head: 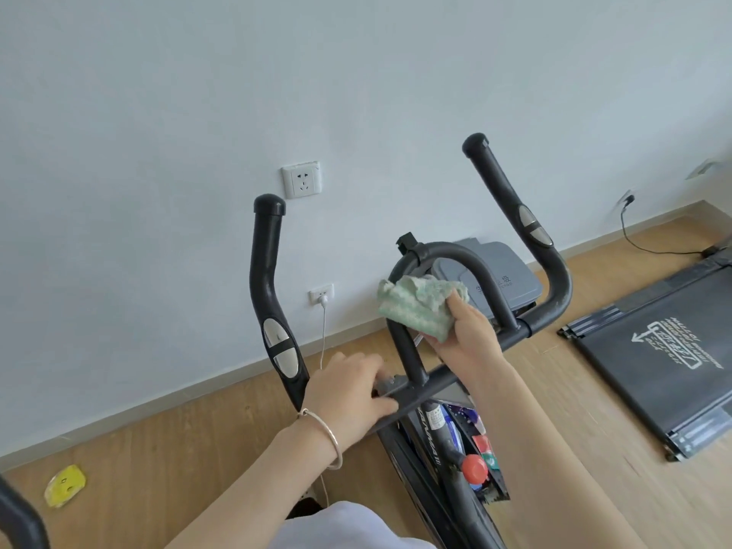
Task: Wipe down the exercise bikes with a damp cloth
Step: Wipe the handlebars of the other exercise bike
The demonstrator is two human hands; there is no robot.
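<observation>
While left hand (348,394) grips crossbar (433,384), cloth (416,309) in right hand (467,342) against handlebar loop (473,263)

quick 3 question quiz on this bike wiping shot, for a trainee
1. True or false: the right hand holds the cloth at the loop bar.
2. What does the left hand grip? A. the crossbar B. an upright grip C. a socket
3. Fill in: the flat belted machine at far right is a ____.

Key: 1 true; 2 A; 3 treadmill
</observation>
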